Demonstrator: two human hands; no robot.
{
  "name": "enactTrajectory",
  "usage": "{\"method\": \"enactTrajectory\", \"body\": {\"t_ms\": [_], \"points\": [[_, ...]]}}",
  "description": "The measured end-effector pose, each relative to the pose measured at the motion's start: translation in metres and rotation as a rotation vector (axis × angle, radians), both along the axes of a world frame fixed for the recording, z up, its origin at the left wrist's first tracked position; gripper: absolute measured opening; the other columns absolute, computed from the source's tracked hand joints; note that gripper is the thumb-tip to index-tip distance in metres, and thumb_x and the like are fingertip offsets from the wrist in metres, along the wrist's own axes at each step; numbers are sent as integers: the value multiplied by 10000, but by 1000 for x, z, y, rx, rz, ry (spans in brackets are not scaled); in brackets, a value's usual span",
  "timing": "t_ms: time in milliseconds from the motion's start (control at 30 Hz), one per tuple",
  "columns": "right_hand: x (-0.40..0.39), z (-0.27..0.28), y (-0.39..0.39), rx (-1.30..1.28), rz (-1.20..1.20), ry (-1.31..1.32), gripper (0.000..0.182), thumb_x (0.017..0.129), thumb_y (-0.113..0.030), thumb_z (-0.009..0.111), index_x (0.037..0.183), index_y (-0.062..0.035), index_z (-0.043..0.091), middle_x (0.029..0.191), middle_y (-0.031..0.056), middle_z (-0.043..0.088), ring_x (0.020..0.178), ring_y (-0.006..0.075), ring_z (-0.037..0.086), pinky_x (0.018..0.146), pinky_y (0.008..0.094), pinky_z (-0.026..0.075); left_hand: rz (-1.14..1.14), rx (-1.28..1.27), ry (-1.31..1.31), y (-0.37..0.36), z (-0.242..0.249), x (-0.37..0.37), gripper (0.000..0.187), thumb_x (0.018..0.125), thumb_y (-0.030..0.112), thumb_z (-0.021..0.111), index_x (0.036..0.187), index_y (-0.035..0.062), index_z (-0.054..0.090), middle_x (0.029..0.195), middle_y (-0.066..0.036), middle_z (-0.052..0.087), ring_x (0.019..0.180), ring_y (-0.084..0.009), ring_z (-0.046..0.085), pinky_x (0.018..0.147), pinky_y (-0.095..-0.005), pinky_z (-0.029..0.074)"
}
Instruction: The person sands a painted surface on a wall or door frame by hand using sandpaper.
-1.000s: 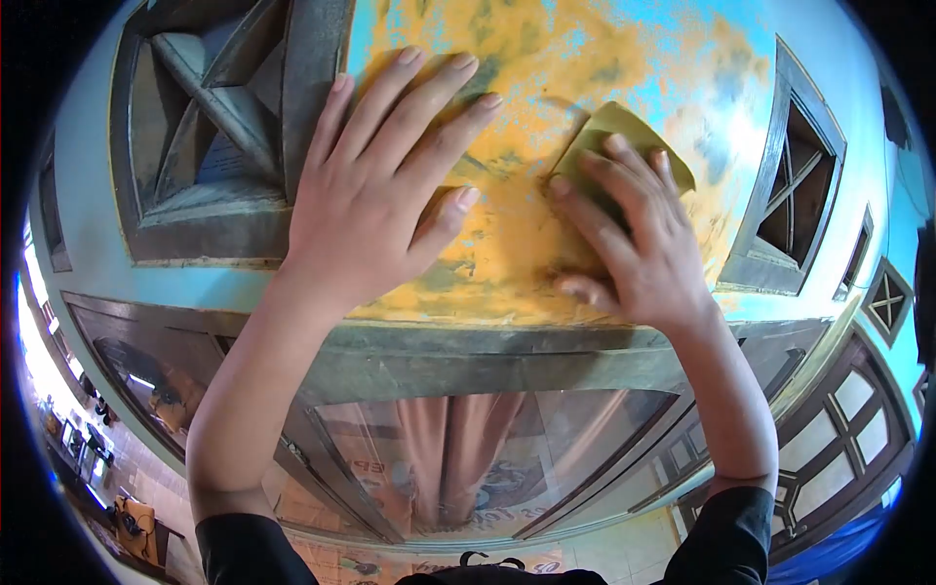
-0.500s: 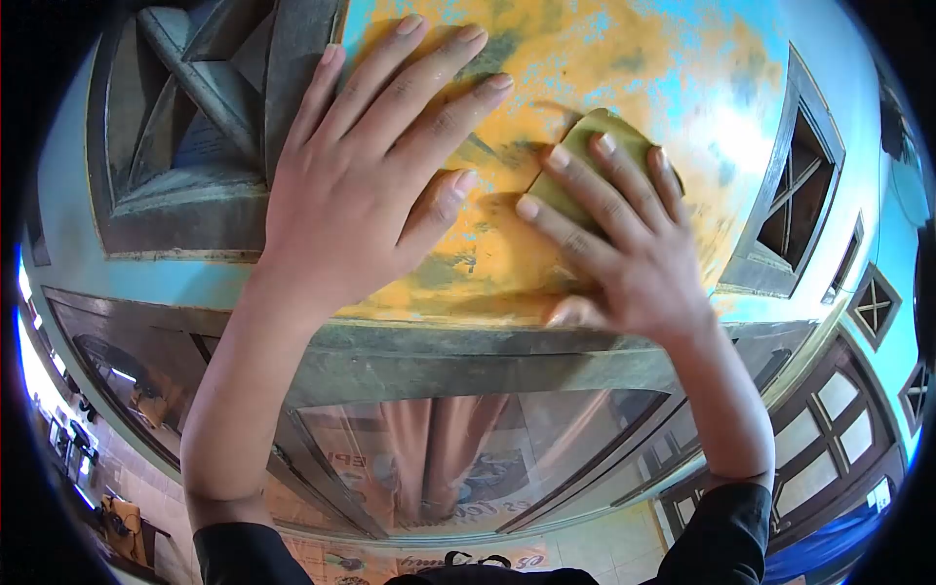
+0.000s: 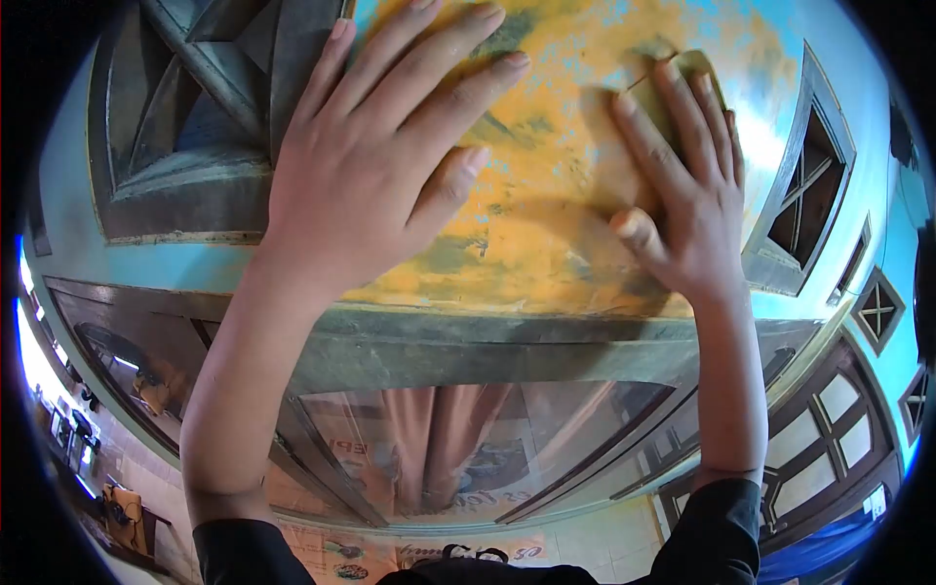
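Note:
My right hand [image 3: 704, 219] presses an olive-green sheet of sandpaper [image 3: 694, 62] against the wall panel [image 3: 546, 229]. Its fingers lie over the sheet, the thumb held apart from them, and part of the sheet is hidden beneath. The panel's paint is patchy orange-yellow, with light blue and dark grey spots. To the left, my left hand [image 3: 356, 185] is open with fingers spread, resting on the panel beside a dark wooden vent frame. Nothing is in it.
A dark vent frame [image 3: 185, 210] stands at the left, another wooden vent [image 3: 804, 200] at the right. Below runs a grey wooden beam [image 3: 507, 356] above window glass [image 3: 575, 439] with a curtain behind. A wooden door [image 3: 819, 458] is at lower right.
My right hand has slid up and to the right along the panel with the sandpaper. My left hand stays spread on the wall, slightly higher and further right in view.

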State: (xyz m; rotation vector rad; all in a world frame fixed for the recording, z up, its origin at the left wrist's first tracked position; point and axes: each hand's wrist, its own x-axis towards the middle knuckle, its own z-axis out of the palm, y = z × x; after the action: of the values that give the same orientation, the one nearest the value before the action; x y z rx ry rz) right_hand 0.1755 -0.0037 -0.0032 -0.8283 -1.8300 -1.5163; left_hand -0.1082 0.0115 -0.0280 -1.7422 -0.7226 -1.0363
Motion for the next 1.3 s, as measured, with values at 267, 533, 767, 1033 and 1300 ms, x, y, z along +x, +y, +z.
{"method": "enactTrajectory", "body": {"t_ms": [267, 533, 767, 1033, 1300], "points": [[-11, -58, -10, -168, -145, -200, 707, 884, -805, 281, 1454, -431, 469, 1573, 44, 385, 1454, 359, 323, 1182, 553, 201, 107, 82, 44, 12, 1, -5, 527, 1019, 436, 378, 1449, 153, 490, 1567, -107, 362, 1482, -341, 257, 1196, -552, 180], [-23, -110, -12, -265, -76, -28, 749, 875, -829, 279, 1461, -405, 475, 1549, 64, 415, 1464, 329, 309, 1203, 572, 82, -54, 42, -10, 0, 1, 1, 528, 921, 316, 541, 1433, 187, 525, 1552, -43, 413, 1466, -310, 314, 1186, -559, 204], [33, -79, -6, -56, 49, 336, 712, 941, -740, 315, 1459, -291, 509, 1571, 143, 362, 1466, 420, 266, 1201, 553, 105, -47, 48, 2, 1, 1, 0, 545, 918, 348, 550, 1436, 181, 519, 1553, -51, 411, 1464, -317, 318, 1187, -564, 195], [31, -122, -18, -268, -105, 186, 728, 901, -782, 348, 1464, -343, 490, 1593, 127, 326, 1483, 396, 238, 1198, 564, 108, -20, 55, 15, 0, 2, 2, 532, 945, 366, 528, 1437, 161, 519, 1554, -58, 410, 1462, -315, 323, 1191, -551, 186], [11, -164, -15, -276, -76, 150, 693, 909, -766, 367, 1468, -369, 472, 1606, 103, 310, 1494, 395, 216, 1198, 585, 62, 24, 89, 37, 4, 1, 1, 531, 975, 406, 485, 1456, 182, 500, 1559, -45, 408, 1471, -296, 316, 1197, -537, 185]]}}
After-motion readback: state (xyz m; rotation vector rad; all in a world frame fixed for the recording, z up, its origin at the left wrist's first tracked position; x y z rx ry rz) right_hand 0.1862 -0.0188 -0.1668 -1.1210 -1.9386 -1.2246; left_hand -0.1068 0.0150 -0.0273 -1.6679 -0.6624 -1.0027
